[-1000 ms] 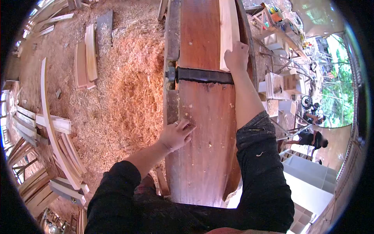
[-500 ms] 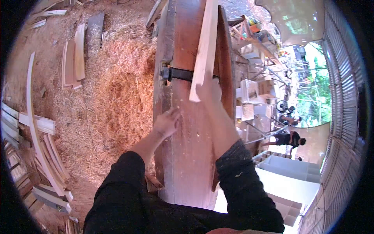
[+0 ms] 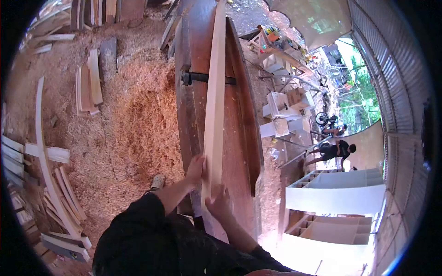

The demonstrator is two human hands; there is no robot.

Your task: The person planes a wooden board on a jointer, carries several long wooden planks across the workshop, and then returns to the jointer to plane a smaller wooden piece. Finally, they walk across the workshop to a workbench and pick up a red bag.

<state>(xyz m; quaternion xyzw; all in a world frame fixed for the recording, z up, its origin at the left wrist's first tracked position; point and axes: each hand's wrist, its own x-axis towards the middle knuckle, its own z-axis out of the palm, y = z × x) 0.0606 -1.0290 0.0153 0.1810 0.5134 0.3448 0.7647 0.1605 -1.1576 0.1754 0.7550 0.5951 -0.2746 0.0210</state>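
A long pale wooden beam (image 3: 215,106) lies lengthwise along the dark reddish-brown workbench (image 3: 239,152). My left hand (image 3: 196,168) is at the left side of the beam near its close end, fingers against its edge. My right hand (image 3: 218,202) grips the beam's near end from the right, its fingers bent round the wood. Farther up, a black metal bar (image 3: 199,77) crosses the bench top and passes behind the beam.
Wood shavings (image 3: 142,119) cover the ground to the left, with curved boards (image 3: 43,138) lying there. White cabinets (image 3: 336,198) stand at the right. Beyond them are a person in dark clothes (image 3: 334,150), another person and a motorbike (image 3: 322,118).
The beam has come toward me along the bench. My right hand has moved nearer with it, and my left hand, previously apart from the beam, is now at its side.
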